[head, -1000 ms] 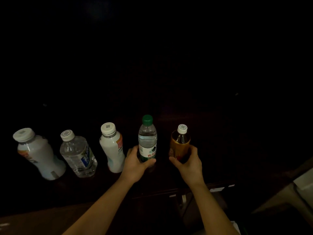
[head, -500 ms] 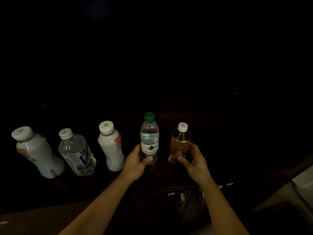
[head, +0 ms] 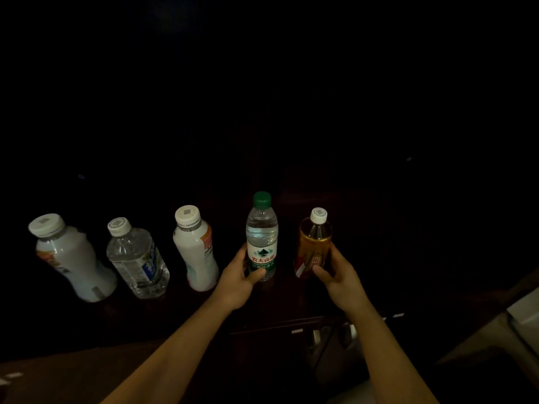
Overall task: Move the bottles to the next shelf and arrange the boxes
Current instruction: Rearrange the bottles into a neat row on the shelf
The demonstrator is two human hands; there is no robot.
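— Where are the bottles?
— The green-cap bottle (head: 261,237) is in the left hand (head: 239,279), fingers wrapped low around it. The tea bottle (head: 314,243) is in the right hand (head: 339,277), fingers gripping its label.
— And the others?
— Three more stand left of the left fingers: a white bottle (head: 194,247), a clear bottle (head: 137,259), another white one (head: 73,258), on a dark shelf (head: 175,310).

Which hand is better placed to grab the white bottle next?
Left. The left hand, on the green-capped water bottle, sits right beside the white bottle; the right hand is farther away.
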